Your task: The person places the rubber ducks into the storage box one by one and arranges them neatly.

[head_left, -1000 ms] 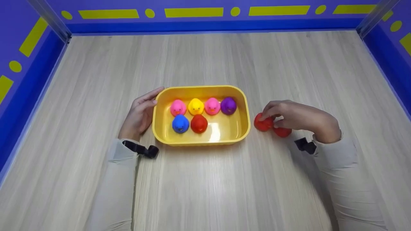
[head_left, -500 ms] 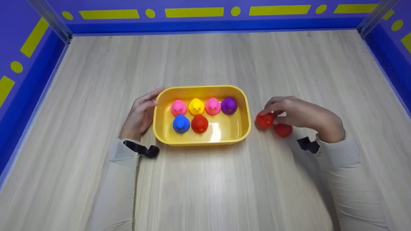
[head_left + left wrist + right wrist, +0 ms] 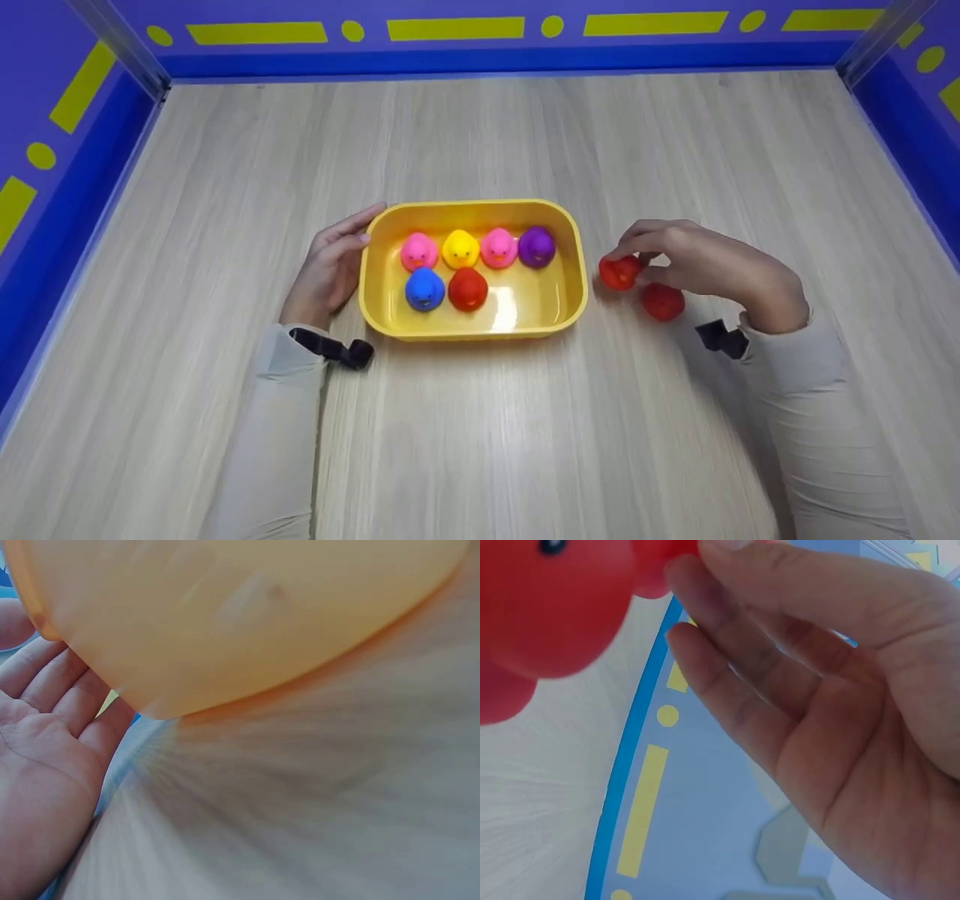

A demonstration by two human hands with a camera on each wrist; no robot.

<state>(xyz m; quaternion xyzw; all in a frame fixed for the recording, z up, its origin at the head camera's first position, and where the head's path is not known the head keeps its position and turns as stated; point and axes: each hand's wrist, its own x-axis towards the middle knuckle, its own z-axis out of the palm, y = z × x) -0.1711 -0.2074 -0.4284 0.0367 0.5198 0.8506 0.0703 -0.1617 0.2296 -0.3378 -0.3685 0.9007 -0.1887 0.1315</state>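
Observation:
My right hand (image 3: 690, 255) pinches a red rubber duck (image 3: 619, 273) between thumb and fingertips, close over the table to the right of a yellow plastic bin (image 3: 450, 330). Just below that hand sits another red duck (image 3: 663, 302), which looms large in the right wrist view (image 3: 555, 615). Against the bin's left side rests my left hand (image 3: 328, 262), its fingers fairly straight along the outer wall and its thumb tip at the rim. The left wrist view shows the fingers partly hidden behind the bin wall (image 3: 225, 630).
Inside the bin stand two pink ducks (image 3: 418, 252) (image 3: 499, 248), a yellow duck (image 3: 460, 250), a purple duck (image 3: 537, 247), a blue duck (image 3: 424, 289) and a red duck (image 3: 468, 290). Blue walls (image 3: 480, 60) with yellow markings border the wooden table (image 3: 480, 420).
My right hand has lifted slightly, raising the pinched red duck a little and moving it away from the other red one. The left hand and the bin have stayed put.

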